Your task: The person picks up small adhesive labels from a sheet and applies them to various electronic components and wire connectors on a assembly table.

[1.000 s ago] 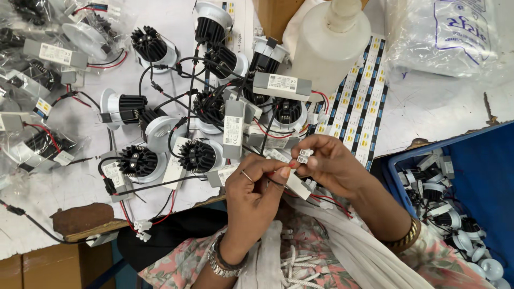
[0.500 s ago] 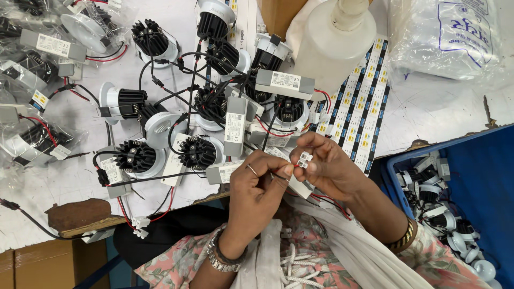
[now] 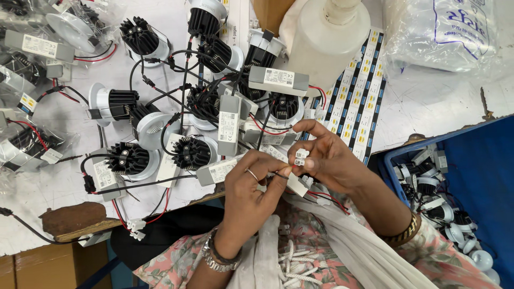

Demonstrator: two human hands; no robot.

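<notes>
Head view: I see both hands pinching.
Left hand (image 3: 251,187): pinches black wire (image 3: 282,174).
Right hand (image 3: 326,160): pinches white connector (image 3: 300,158), long axis near-far.
Hidden: wire's end.

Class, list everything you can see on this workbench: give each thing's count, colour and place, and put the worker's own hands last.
Downlight fittings: about ten, black finned bodies with white rims, clustered centre-left on the table.
Driver boxes: several, grey-white, wired among the lights.
Bagged lights: a few, in clear bags, far left.
Bottle: one, white, top centre.
Label strips: several, white with yellow marks, beside the bottle.
Plastic bag: one, clear, top right.
Crate: one, blue, right, holding more lights.
Connector block: one, small, white, in the right hand's grip.
Left hand: pinching wires at the connector.
Right hand: holding the connector.
</notes>
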